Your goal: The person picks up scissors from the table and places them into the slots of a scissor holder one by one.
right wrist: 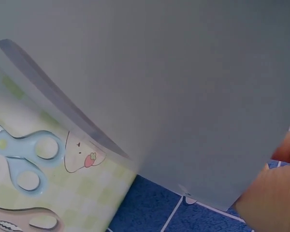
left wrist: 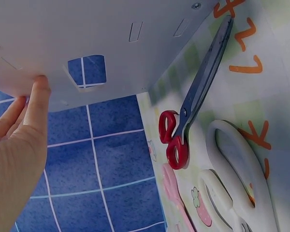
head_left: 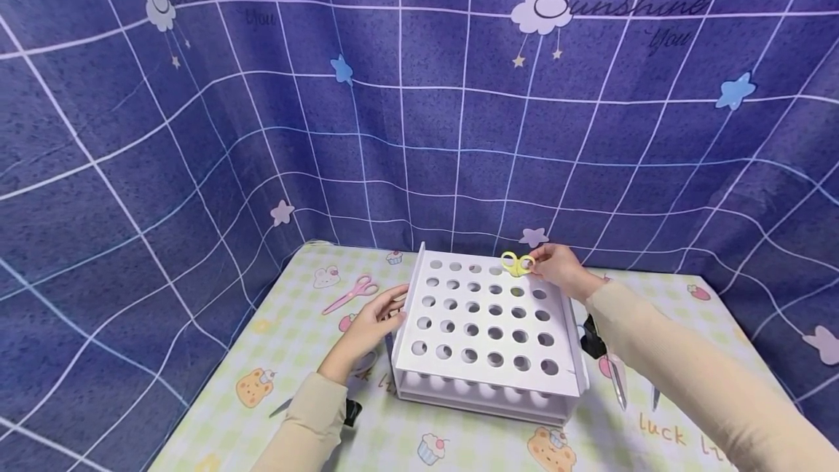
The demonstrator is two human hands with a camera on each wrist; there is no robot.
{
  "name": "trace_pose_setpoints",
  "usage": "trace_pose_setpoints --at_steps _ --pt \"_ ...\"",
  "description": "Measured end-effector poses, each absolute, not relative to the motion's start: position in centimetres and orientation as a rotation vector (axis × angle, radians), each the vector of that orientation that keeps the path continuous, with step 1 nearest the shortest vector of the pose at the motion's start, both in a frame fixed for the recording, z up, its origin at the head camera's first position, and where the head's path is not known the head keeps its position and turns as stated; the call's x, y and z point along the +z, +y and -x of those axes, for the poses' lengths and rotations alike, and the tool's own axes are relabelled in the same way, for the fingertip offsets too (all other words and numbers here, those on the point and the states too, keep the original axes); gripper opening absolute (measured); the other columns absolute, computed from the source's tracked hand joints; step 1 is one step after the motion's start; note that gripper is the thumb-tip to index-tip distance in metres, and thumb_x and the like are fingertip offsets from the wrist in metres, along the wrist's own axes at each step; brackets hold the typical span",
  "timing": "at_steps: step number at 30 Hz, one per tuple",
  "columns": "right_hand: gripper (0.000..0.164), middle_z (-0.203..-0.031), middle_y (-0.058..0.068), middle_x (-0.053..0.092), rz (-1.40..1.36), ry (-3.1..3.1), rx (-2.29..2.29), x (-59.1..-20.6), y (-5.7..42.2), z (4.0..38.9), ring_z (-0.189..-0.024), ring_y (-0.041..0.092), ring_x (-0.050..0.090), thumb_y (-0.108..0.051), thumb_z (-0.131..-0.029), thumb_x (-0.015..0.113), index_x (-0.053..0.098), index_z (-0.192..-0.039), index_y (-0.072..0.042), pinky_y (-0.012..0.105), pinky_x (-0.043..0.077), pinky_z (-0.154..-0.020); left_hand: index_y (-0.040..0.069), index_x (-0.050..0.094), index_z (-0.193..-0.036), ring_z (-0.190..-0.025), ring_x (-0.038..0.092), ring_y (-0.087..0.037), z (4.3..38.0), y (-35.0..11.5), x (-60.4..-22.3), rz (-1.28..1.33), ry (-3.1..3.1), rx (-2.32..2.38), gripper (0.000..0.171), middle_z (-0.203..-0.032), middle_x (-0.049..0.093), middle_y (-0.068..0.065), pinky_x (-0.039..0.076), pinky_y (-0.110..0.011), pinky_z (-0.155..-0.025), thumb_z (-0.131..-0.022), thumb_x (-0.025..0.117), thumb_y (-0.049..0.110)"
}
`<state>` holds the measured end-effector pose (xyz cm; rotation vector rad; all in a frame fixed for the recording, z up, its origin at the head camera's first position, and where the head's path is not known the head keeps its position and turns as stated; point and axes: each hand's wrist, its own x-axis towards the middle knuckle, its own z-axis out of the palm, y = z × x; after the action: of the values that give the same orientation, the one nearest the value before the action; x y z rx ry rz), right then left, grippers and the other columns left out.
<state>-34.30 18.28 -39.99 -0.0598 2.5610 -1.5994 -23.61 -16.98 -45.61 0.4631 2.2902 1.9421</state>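
A white rack (head_left: 483, 320) with rows of round holes stands in the middle of the table. Yellow-handled scissors (head_left: 517, 268) sit at its back row, handle loops up and blades hidden below the top plate. My right hand (head_left: 560, 268) pinches the right loop of these scissors. In the right wrist view its thumb and fingertips show past the rack's side panel (right wrist: 183, 96). At the rack's left side is my left hand (head_left: 370, 326), its fingers resting against the panel. One extended fingertip (left wrist: 41, 84) touches that panel, beside a square opening, in the left wrist view.
Pink scissors (head_left: 355, 292) lie left of the rack. Red-handled scissors (left wrist: 198, 94) and white-handled scissors (left wrist: 259, 181) lie close to its left side. To its right are light blue scissors (right wrist: 19, 150) and beige-handled scissors (right wrist: 34, 212). A blue grid curtain (head_left: 432, 122) hangs behind the table.
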Motion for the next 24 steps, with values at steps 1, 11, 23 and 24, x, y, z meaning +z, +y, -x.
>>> trace_pose_setpoints --at_steps 1,11,23,24 --pt "0.015 -0.083 0.007 0.061 0.059 2.574 -1.586 -40.0 18.3 34.3 -0.068 0.003 0.057 0.009 -0.087 0.059 0.057 -0.102 0.013 0.015 0.052 -0.06 0.007 0.037 -0.148 -0.136 0.042 -0.035 23.6 -17.0 -45.6 -0.461 2.289 1.943 0.054 -0.144 0.047 -0.022 0.043 -0.04 -0.11 -0.097 0.053 0.007" --pt "0.02 -0.078 0.002 0.057 0.101 2.553 -1.578 -39.9 18.6 34.3 -0.067 0.003 0.054 0.009 -0.086 0.06 0.056 -0.105 0.015 0.014 0.053 -0.062 0.006 0.037 -0.148 -0.137 0.042 -0.036 23.5 -16.8 -45.4 -0.481 2.293 1.936 0.054 -0.145 0.046 -0.023 0.042 -0.04 -0.11 -0.097 0.052 0.006" --pt "0.036 -0.087 0.008 0.064 0.283 2.569 -1.465 -39.1 19.2 33.9 -0.072 0.001 0.052 0.004 -0.085 0.063 0.056 -0.118 0.017 0.011 0.047 -0.062 0.003 0.036 -0.148 -0.137 0.041 -0.038 23.6 -16.9 -45.7 -0.493 2.302 1.939 0.054 -0.144 0.046 -0.025 0.044 -0.035 -0.109 -0.097 0.052 0.005" --pt "0.037 -0.09 0.01 0.065 0.284 2.567 -1.463 -39.0 19.2 33.8 -0.072 0.001 0.052 0.004 -0.085 0.064 0.056 -0.119 0.017 0.011 0.047 -0.063 0.004 0.036 -0.148 -0.137 0.041 -0.038 23.6 -16.9 -45.7 -0.486 2.305 1.938 0.054 -0.144 0.046 -0.025 0.044 -0.036 -0.109 -0.097 0.052 0.005"
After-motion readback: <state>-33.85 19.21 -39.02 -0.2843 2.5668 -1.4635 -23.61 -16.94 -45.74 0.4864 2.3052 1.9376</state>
